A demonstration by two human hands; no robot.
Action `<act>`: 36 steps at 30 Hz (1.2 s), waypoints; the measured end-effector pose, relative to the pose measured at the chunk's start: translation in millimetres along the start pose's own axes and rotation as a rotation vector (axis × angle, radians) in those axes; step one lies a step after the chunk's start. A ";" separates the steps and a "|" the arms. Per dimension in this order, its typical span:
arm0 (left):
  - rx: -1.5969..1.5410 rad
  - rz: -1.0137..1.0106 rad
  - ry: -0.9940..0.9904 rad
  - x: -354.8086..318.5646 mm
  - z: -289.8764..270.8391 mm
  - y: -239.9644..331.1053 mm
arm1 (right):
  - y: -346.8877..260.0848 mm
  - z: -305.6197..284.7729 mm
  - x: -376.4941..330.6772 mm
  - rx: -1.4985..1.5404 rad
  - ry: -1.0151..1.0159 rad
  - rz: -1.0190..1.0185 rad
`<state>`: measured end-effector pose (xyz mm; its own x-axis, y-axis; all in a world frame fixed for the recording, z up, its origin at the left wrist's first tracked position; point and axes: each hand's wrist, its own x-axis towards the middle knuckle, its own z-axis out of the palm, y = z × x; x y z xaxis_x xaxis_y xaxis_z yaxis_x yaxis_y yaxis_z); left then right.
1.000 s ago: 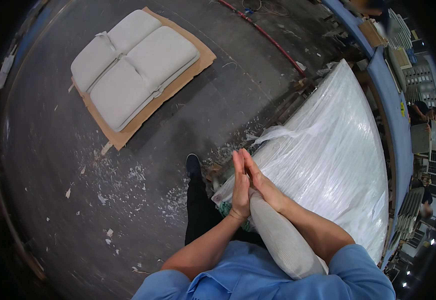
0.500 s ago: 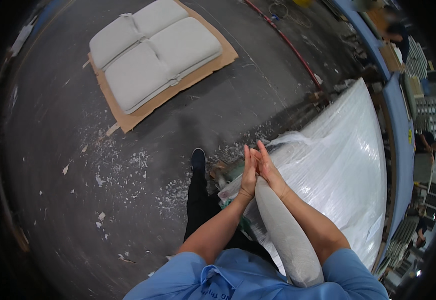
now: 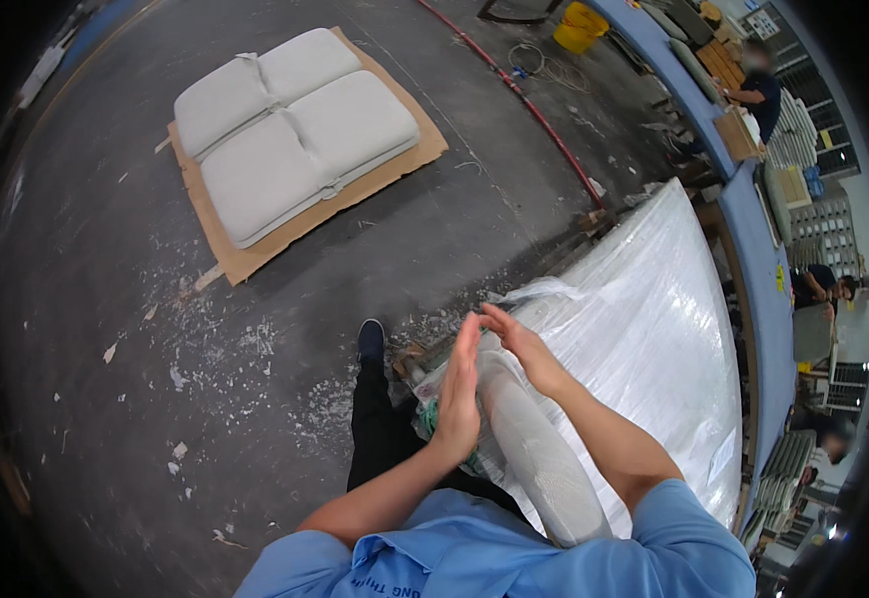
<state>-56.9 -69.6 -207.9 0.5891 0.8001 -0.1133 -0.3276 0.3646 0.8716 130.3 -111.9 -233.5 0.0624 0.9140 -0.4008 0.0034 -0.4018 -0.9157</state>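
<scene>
- While our left hand (image 3: 459, 399) stands flat and open, fingers straight, our right hand (image 3: 524, 349) leans toward it, also open and loosely bent; neither closes around anything.
- Our fingertips come together or nearly so at the top; we cannot tell whether they touch.
- Between our forearms (image 3: 609, 429) lies the long grey cushion (image 3: 539, 448), its far end just below the gap between our palms and its near end against our blue shirt (image 3: 474, 553). Whether a palm presses on it, we cannot tell.
- With no fingers wrapped around it, we judge the cushion could slide or tip if our arms spread or we leaned back.
- Should it slip to our left, it could land near our shoe (image 3: 372, 339), where pale scraps (image 3: 230, 369) litter the floor and might stick to the fabric.
- To our right, the wrapped stack (image 3: 644, 319) sits close by; swinging an elbow that way could snag or tear its loose plastic.
- Ahead, four pale cushions (image 3: 310, 130) rest on cardboard (image 3: 240, 261), well apart from our hands; stepping toward them, we could track scraps onto that sheet.
</scene>
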 end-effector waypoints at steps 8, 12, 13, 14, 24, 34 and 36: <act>-0.053 0.251 -0.162 -32.4 51.0 86.7 | -158.2 45.6 -98.6 0.004 -0.170 -0.240; -0.038 0.127 -0.114 -22.6 54.2 62.4 | -121.9 38.2 -80.8 0.086 -0.132 -0.206; -0.056 0.108 -0.102 -17.2 51.1 48.4 | -107.2 33.8 -74.8 0.081 -0.130 -0.191; -0.071 0.092 -0.090 -11.2 47.5 35.5 | -91.2 28.9 -66.4 0.076 -0.131 -0.179; 0.044 -0.074 -0.028 17.5 15.0 -68.2 | 13.8 10.2 -11.4 0.182 -0.063 -0.062; -0.121 -0.287 -0.003 46.6 -16.6 -128.1 | 71.0 1.4 25.4 0.090 0.045 0.049; -0.195 -0.326 0.021 52.5 -16.5 -135.0 | 80.2 1.8 30.6 0.095 0.060 0.067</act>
<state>6.1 -68.9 -339.4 0.6710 0.6359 -0.3813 -0.2614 0.6841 0.6810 130.6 -116.0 -319.3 0.1189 0.8793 -0.4613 -0.0972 -0.4520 -0.8867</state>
